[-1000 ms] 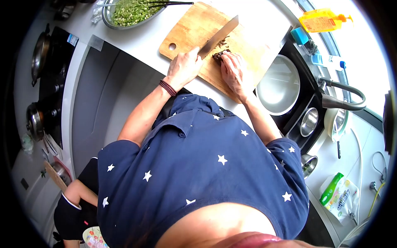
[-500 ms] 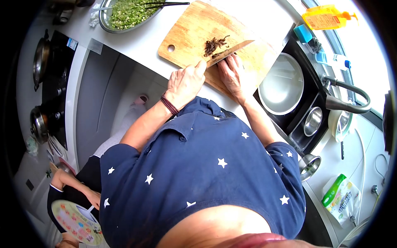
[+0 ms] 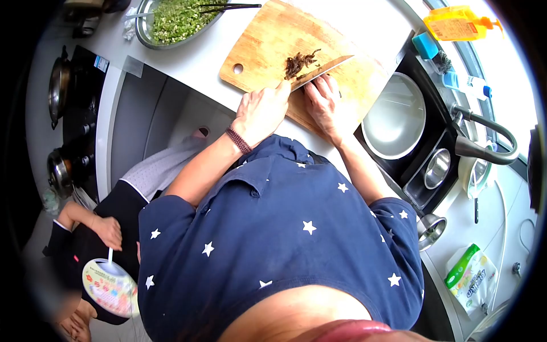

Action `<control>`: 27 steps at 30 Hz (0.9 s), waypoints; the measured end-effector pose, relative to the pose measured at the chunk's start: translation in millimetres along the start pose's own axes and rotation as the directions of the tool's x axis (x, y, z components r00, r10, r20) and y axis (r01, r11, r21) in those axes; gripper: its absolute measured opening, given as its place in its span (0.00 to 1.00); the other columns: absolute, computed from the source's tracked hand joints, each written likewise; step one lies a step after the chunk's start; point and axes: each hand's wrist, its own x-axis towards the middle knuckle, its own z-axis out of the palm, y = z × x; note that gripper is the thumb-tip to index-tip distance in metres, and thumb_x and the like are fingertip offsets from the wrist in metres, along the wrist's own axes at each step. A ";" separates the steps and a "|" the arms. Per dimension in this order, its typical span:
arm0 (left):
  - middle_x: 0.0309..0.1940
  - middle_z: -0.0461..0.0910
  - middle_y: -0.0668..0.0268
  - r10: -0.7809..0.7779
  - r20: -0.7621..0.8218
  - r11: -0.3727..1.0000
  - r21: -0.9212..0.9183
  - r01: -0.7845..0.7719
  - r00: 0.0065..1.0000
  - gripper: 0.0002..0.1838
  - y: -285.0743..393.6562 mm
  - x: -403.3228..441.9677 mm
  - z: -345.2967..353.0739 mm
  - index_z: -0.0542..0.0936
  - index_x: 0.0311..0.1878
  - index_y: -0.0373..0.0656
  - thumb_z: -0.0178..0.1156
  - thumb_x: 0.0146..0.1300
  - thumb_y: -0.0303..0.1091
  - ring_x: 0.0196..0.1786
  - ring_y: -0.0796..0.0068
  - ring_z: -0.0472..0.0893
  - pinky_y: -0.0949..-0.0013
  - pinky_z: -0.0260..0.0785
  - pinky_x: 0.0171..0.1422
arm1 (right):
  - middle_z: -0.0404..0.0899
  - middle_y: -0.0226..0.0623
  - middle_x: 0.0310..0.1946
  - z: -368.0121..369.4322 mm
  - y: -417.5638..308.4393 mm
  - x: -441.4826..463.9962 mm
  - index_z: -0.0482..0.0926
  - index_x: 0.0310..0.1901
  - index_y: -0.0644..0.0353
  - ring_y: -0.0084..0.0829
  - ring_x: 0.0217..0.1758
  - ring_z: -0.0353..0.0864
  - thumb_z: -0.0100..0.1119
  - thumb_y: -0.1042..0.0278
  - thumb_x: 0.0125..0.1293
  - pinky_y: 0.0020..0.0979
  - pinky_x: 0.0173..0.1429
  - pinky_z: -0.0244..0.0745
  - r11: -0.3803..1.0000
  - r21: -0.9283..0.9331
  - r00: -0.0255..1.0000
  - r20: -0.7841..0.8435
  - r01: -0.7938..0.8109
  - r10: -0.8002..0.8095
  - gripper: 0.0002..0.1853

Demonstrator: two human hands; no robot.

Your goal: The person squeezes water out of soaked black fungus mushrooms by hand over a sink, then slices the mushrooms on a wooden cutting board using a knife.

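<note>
My head camera peers forward and steeply down, my shirt [image 3: 268,233] close beneath it, the cutting board [image 3: 259,43] farther off, cooktop [image 3: 80,108] left, faucet [image 3: 484,150] right.

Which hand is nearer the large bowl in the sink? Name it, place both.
Right: the right hand is left of the large bowl, over the cutting board. The left hand, gripping the knife, is farther left.

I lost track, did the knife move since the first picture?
Yes. Against the cutting board, the knife has moved rightward and toward the near edge.
</note>
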 end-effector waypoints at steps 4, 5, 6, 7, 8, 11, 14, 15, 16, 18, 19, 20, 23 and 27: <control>0.23 0.79 0.44 -0.046 -0.008 0.992 -0.118 0.045 0.999 0.09 -8.4 14.2 1.2 0.72 0.43 0.39 0.55 0.65 0.33 0.31 0.41 0.82 0.46 0.74 0.34 | 0.78 0.41 0.46 -0.3 0.1 -1.7 0.79 0.43 0.62 0.42 0.54 0.76 0.60 0.82 0.46 0.42 0.59 0.72 1.000 -0.006 1.000 -0.001 0.003 -0.003 0.18; 0.23 0.79 0.44 -0.066 -0.009 0.983 -0.172 0.064 0.998 0.09 -11.5 13.7 0.7 0.72 0.42 0.39 0.55 0.65 0.34 0.31 0.41 0.82 0.46 0.74 0.34 | 0.78 0.40 0.46 -2.7 -1.7 -0.6 0.80 0.43 0.62 0.42 0.54 0.76 0.60 0.82 0.46 0.42 0.59 0.72 1.000 0.000 1.000 -0.001 0.004 -0.004 0.18; 0.23 0.79 0.44 -0.063 -0.022 0.985 -0.161 0.058 0.998 0.08 -11.9 11.4 -0.9 0.72 0.42 0.39 0.55 0.65 0.34 0.31 0.41 0.81 0.46 0.74 0.34 | 0.78 0.40 0.46 -3.7 -2.7 0.0 0.80 0.43 0.62 0.42 0.54 0.76 0.60 0.82 0.46 0.42 0.59 0.72 1.000 0.004 1.000 -0.005 0.005 -0.005 0.18; 0.23 0.79 0.44 -0.056 -0.033 0.988 -0.148 0.051 0.998 0.08 -10.8 7.7 -4.0 0.72 0.42 0.40 0.55 0.66 0.34 0.31 0.41 0.81 0.46 0.74 0.34 | 0.78 0.40 0.46 -3.2 -2.2 -0.5 0.80 0.43 0.62 0.41 0.54 0.76 0.60 0.82 0.47 0.42 0.58 0.72 1.000 0.001 1.000 -0.004 0.006 -0.006 0.18; 0.23 0.79 0.45 -0.050 -0.042 0.990 -0.136 0.044 0.998 0.08 -8.8 2.9 -7.5 0.73 0.42 0.40 0.54 0.66 0.33 0.31 0.41 0.81 0.46 0.74 0.34 | 0.78 0.40 0.46 -2.5 -1.1 -0.7 0.80 0.43 0.62 0.41 0.54 0.76 0.60 0.81 0.47 0.42 0.58 0.72 1.000 -0.002 1.000 -0.003 0.006 -0.006 0.18; 0.25 0.80 0.48 -0.009 -0.049 0.997 -0.074 0.005 0.999 0.06 -0.4 -12.5 -10.8 0.72 0.42 0.41 0.55 0.65 0.32 0.31 0.43 0.81 0.47 0.73 0.33 | 0.79 0.40 0.46 -1.9 0.2 -2.9 0.80 0.44 0.62 0.41 0.54 0.76 0.60 0.81 0.48 0.42 0.58 0.73 1.000 -0.009 1.000 -0.002 0.004 -0.004 0.18; 0.24 0.80 0.50 0.018 -0.040 1.000 -0.011 -0.018 0.999 0.07 0.9 -13.6 -8.2 0.71 0.41 0.42 0.57 0.63 0.30 0.30 0.45 0.82 0.48 0.73 0.32 | 0.79 0.41 0.45 0.4 2.6 -1.4 0.81 0.44 0.62 0.41 0.53 0.76 0.59 0.80 0.48 0.41 0.57 0.73 1.000 -0.012 1.000 -0.017 0.015 -0.016 0.18; 0.24 0.80 0.50 0.019 -0.026 1.000 -0.006 -0.019 0.999 0.07 0.3 -12.7 -7.9 0.71 0.41 0.42 0.57 0.63 0.30 0.30 0.45 0.82 0.48 0.74 0.32 | 0.79 0.41 0.45 1.2 2.5 -1.8 0.81 0.44 0.63 0.42 0.52 0.76 0.59 0.80 0.48 0.41 0.57 0.73 1.000 -0.011 1.000 -0.022 0.018 -0.018 0.17; 0.24 0.80 0.50 0.020 -0.014 1.000 -0.001 -0.020 1.000 0.07 0.2 -11.5 -7.8 0.70 0.41 0.41 0.57 0.62 0.30 0.30 0.45 0.82 0.47 0.74 0.33 | 0.79 0.41 0.45 2.5 2.8 -2.3 0.81 0.43 0.63 0.42 0.52 0.76 0.59 0.81 0.48 0.41 0.57 0.73 1.000 -0.010 0.999 -0.035 0.016 -0.016 0.17; 0.24 0.80 0.50 0.026 -0.003 1.000 0.007 -0.025 1.000 0.07 0.0 -7.2 -7.1 0.70 0.41 0.41 0.56 0.62 0.30 0.30 0.44 0.82 0.47 0.74 0.33 | 0.79 0.41 0.45 5.4 3.8 -2.9 0.81 0.43 0.63 0.42 0.51 0.77 0.59 0.81 0.47 0.41 0.56 0.73 1.000 -0.008 0.998 -0.064 0.014 -0.014 0.17; 0.23 0.80 0.50 0.027 -0.003 1.000 0.010 -0.027 1.000 0.07 1.1 -4.5 -6.1 0.71 0.41 0.41 0.56 0.62 0.30 0.30 0.44 0.82 0.47 0.74 0.33 | 0.79 0.41 0.45 4.0 3.8 -2.0 0.81 0.42 0.63 0.42 0.51 0.77 0.59 0.81 0.47 0.41 0.56 0.73 1.000 -0.001 0.998 -0.055 0.011 -0.011 0.17; 0.23 0.80 0.50 0.027 -0.005 1.000 0.015 -0.027 1.000 0.07 2.2 -1.7 -5.2 0.71 0.42 0.41 0.56 0.63 0.30 0.30 0.44 0.82 0.47 0.74 0.33 | 0.79 0.41 0.45 2.0 3.2 -0.9 0.81 0.42 0.63 0.42 0.51 0.77 0.60 0.81 0.47 0.41 0.56 0.74 1.000 0.006 0.999 -0.048 0.009 -0.009 0.17; 0.23 0.80 0.49 -0.001 0.024 0.999 0.053 0.000 1.000 0.08 6.7 13.8 4.1 0.71 0.42 0.41 0.56 0.63 0.31 0.30 0.44 0.82 0.47 0.75 0.34 | 0.79 0.41 0.45 0.5 -0.1 -0.1 0.81 0.42 0.64 0.42 0.52 0.77 0.60 0.81 0.47 0.41 0.56 0.74 1.000 0.006 0.999 -0.051 -0.001 0.001 0.17; 0.23 0.79 0.44 -0.036 0.007 0.997 -0.068 0.036 0.999 0.07 -1.6 18.8 2.6 0.72 0.41 0.41 0.55 0.65 0.33 0.30 0.42 0.82 0.45 0.74 0.34 | 0.79 0.40 0.44 4.1 3.8 -3.7 0.81 0.43 0.64 0.41 0.52 0.77 0.61 0.81 0.47 0.41 0.55 0.74 1.000 -0.006 0.997 -0.073 0.024 -0.024 0.17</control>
